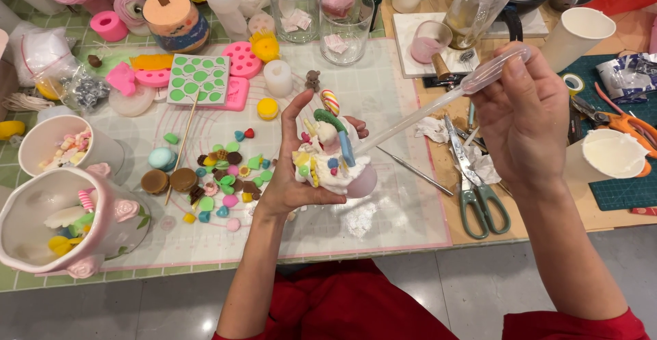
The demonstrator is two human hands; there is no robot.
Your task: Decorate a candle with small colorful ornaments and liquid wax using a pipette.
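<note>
Hands meet over the mat, close to us: our left hand point(291, 176) is cupped under a small pink cup candle point(335, 165) heaped with white cream and tiny sweets, fingers curled round its side and thumb raised, tilting the top toward our right so the decoration faces the tool. Our right hand point(523, 118) pinches the bulb of a clear plastic pipette point(438, 100) between thumb and fingers, closed firmly on it, with the long stem slanting down so its tip touches the topping. Just beyond the cup, loose coloured decorations point(222, 172) lie scattered on the translucent work mat point(397, 196), within easy reach of the holding hand, and a pink jug point(68, 227) stands at the near left edge. Green-handled scissors point(475, 189) rest to the right on the wooden table point(547, 220), beside a paper cup point(606, 155) tipped toward us. Farther back sit pink silicone moulds point(205, 80), glass jars point(321, 8) and more paper cups.
</note>
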